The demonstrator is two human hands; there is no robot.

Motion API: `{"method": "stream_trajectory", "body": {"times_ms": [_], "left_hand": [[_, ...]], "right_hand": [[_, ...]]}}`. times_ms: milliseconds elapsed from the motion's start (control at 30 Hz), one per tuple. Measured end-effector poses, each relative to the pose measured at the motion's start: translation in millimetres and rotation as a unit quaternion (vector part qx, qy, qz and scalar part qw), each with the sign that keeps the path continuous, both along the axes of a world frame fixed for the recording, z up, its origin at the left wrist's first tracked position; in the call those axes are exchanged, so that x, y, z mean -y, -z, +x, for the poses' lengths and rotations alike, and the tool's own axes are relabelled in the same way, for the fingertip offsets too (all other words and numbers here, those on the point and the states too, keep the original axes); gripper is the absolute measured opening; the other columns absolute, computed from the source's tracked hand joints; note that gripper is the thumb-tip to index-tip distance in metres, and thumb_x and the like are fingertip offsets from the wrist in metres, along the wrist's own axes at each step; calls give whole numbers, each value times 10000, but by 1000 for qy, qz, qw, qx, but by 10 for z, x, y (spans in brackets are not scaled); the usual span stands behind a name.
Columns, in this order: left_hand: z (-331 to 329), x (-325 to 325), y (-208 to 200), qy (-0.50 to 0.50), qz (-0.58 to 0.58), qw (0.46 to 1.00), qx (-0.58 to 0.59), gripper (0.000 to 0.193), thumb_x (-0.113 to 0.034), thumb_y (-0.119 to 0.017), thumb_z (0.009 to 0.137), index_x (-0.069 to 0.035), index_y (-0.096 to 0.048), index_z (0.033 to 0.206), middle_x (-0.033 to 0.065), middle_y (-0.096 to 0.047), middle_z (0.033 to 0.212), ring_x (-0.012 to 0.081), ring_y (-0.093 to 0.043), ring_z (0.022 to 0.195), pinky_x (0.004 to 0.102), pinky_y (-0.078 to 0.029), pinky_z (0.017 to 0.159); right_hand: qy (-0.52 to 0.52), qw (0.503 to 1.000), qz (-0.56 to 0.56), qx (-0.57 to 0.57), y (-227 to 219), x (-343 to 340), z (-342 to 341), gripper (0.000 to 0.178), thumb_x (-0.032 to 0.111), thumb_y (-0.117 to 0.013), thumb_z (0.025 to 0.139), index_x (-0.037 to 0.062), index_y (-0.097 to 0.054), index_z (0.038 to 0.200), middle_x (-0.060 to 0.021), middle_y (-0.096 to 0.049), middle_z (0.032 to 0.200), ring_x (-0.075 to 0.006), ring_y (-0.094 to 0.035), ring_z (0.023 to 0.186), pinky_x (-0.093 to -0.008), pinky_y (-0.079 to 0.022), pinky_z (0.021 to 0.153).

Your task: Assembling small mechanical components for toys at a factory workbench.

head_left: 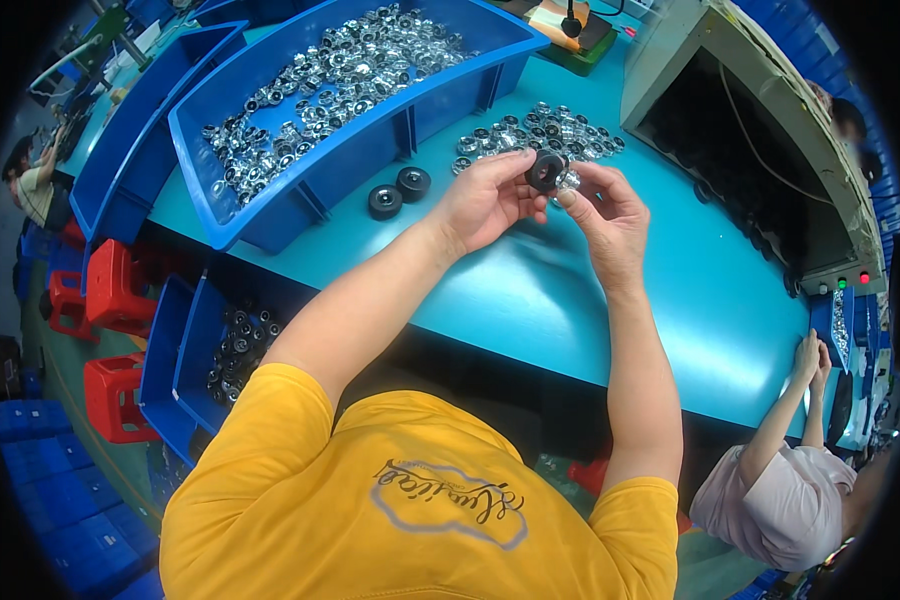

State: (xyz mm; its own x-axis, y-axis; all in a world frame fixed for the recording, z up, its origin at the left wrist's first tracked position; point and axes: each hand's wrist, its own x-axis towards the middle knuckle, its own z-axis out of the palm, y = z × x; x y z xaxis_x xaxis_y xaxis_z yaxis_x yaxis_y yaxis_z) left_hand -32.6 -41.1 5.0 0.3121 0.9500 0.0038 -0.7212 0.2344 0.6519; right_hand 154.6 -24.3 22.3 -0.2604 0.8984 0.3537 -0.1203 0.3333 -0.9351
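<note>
Clock positions are read from the hands, with 12 o'clock straight ahead. Nearest, at 6 o'clock, is the person's yellow shirt (pixel 420 500). Low at 8 o'clock, a blue crate (pixel 192 345) of black wheels (pixel 240 345) stands beside the bench (pixel 490 290), probably to keep stock within reach.

Over the bench, the left hand (pixel 485 200) has its grip clamped on a black ring-shaped wheel (pixel 544 171), thumb above and fingers below, seemingly so its centre stays uncovered. The right hand (pixel 610 215) has its grip closed on a silver hub (pixel 569 181), pinched between thumb and finger beside the wheel's face, likely for fine control; whether hub and wheel touch, I cannot tell.

At 9 o'clock, 2 black wheels with silver centres (pixel 399 191) sit side by side, perhaps set apart from the loose parts. At 12 o'clock lies a loose pile of silver hubs (pixel 545 133), handy for picking. Beyond, at 10 o'clock, a blue bin (pixel 360 150) holds many more, its walls containing them. At 3 o'clock stands a grey machine housing (pixel 667 55) with a dark opening.
</note>
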Motion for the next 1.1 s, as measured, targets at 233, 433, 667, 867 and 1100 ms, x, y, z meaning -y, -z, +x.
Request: {"method": "stream_trajectory", "body": {"times_ms": [233, 433, 667, 867, 1100], "left_hand": [[0, -3, 9, 6, 9, 1000, 8, 306, -269, -481, 1053, -16, -640, 1116, 103, -665, 987, 181, -605, 833, 374, -539, 772], [-10, -32, 57, 14, -7, 1000, 2, 463, -339, -456, 1051, 34, -599, 1285, 112, -657, 977, 180, -599, 839, 360, -518, 789], [-23, -17, 3, 42, -6, 999, 29, 497, -349, -423, 1056, 45, -564, 1326, 120, -656, 988, 171, -589, 836, 349, -503, 771], [-17, -26, 20, 41, -8, 999, 29, 493, -345, -418, 1058, 43, -567, 1321, 119, -658, 991, 171, -589, 834, 349, -508, 767], [-26, -25, 18, 46, -6, 998, 47, 497, -337, -383, 1069, 53, -558, 1322, 127, -665, 991, 167, -606, 829, 347, -521, 763]], "right_hand": [[-9, 999, -42, -11, 8, 2, 19, 330, 51, -802, 846, 17, -682, 1151, -39, -693, 1005, -106, -653, 903, -251, -533, 783], [-23, 997, -47, -53, -11, -18, 39, 256, 94, -719, 912, 1, -675, 1146, -42, -679, 969, -112, -628, 834, -267, -525, 749], [-19, 993, -69, -89, 50, -73, 89, 257, 153, -675, 936, -5, -671, 1140, -56, -668, 955, -121, -612, 758, -265, -510, 709], [-9, 994, -76, -81, -4, -18, 30, 266, 147, -679, 937, -5, -661, 1154, -75, -674, 981, -127, -628, 770, -270, -526, 709], [-24, 994, -72, -82, 20, -47, 68, 272, 146, -678, 939, -9, -656, 1161, -75, -672, 970, -131, -630, 780, -269, -534, 692]]}}
